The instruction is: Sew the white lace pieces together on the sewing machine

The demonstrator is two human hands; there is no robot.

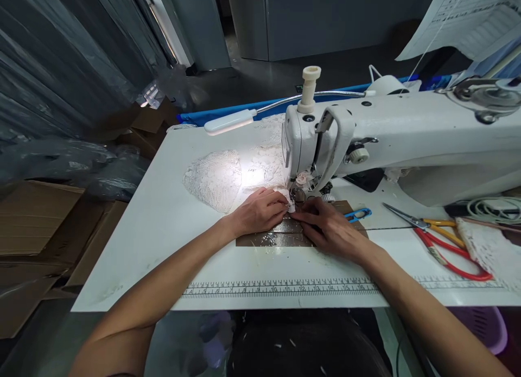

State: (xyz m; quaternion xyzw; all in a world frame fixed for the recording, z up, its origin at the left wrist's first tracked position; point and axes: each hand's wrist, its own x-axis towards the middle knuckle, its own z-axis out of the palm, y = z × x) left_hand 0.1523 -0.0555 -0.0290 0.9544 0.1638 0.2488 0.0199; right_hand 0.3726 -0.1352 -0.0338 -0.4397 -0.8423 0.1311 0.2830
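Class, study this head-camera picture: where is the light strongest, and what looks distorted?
Head view: the white gooseneck lamp burns out the white lace fabric beside the left hand; the printed ruler strip along the white table edge bows from wide-angle distortion; the corners fall dim.

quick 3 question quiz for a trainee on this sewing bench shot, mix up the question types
1. True or false: both hands rest flat at the near table edge, well clear of the needle.
2. Which cutting tool lies closest to the right hand? A) the blue thread snips B) the red-handled scissors
3. What lights the lace fabric to the left of the sewing machine?

Key
1. False: the left hand and the right hand meet at the presser foot, pinching a small piece of white fabric.
2. A
3. The gooseneck lamp.
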